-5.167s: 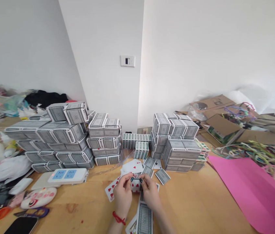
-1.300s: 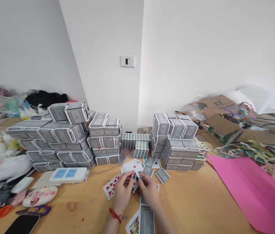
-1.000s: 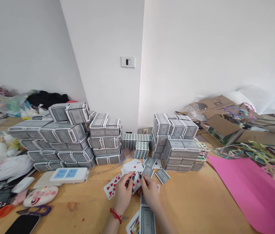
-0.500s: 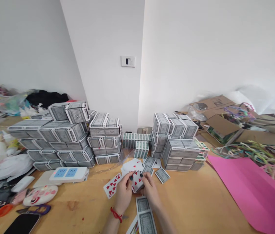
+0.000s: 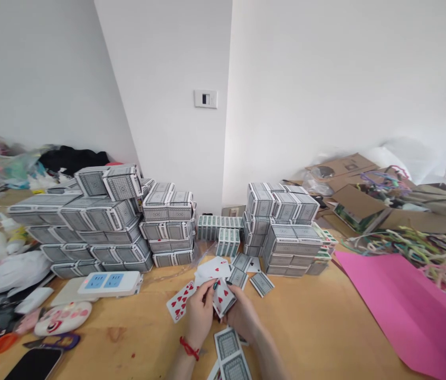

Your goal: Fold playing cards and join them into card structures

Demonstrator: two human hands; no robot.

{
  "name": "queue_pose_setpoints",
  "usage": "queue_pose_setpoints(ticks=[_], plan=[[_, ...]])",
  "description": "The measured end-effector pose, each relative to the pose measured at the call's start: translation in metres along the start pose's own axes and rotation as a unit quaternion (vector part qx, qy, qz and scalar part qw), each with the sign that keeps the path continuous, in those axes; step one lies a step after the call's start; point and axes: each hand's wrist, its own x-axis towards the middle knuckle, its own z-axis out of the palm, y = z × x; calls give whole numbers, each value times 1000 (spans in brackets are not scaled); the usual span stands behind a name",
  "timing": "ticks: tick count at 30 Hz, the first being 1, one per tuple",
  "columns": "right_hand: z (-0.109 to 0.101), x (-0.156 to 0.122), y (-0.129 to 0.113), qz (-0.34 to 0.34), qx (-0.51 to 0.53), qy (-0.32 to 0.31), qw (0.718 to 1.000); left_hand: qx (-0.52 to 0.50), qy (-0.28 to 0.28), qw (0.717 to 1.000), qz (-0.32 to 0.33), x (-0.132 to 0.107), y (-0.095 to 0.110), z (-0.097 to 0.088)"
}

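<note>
Between my two hands is a playing card with red hearts on its face, bent or folded. My left hand, with a red cord on its wrist, pinches its left edge. My right hand grips the right side; its lower fingers are hidden behind the card. A nine-of-hearts-like card lies face up left of my left hand. Beyond my hands are white-faced cards and small patterned card pieces. Below my wrists, a folded card strip with patterned backs lies on the table.
Stacked blocks of folded cards stand at left, centre left and right. Green-patterned blocks sit between them. A white power strip, scissors and phone lie left; pink paper lies right.
The card between my hands has tilted and its visible face has narrowed. My right hand has turned slightly around it. The strip below appears shifted a little left and down.
</note>
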Motion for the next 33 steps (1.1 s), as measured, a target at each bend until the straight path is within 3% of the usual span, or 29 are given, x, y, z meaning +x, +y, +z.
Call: queue_pose_setpoints(ticks=[3, 8, 13, 18, 24, 33], plan=[[-1, -3, 1, -6, 2, -37, 999, 3, 17, 1000, 6, 0, -2, 0], [0, -2, 4, -31, -2, -7, 999, 40, 83, 996, 9, 2, -9, -4], [-5, 0, -2, -34, 68, 15, 997, 38, 147, 988, -11, 5, -19, -7], [-3, -8, -13, -43, 105, -24, 993, 25, 175, 984, -12, 7, -27, -7], [2, -7, -14, -74, 96, -38, 992, 17, 141, 990, 19, 6, -22, -7], [-9, -3, -16, -141, 104, 18, 984, -134, -7, 991, 7, -2, -3, 1]])
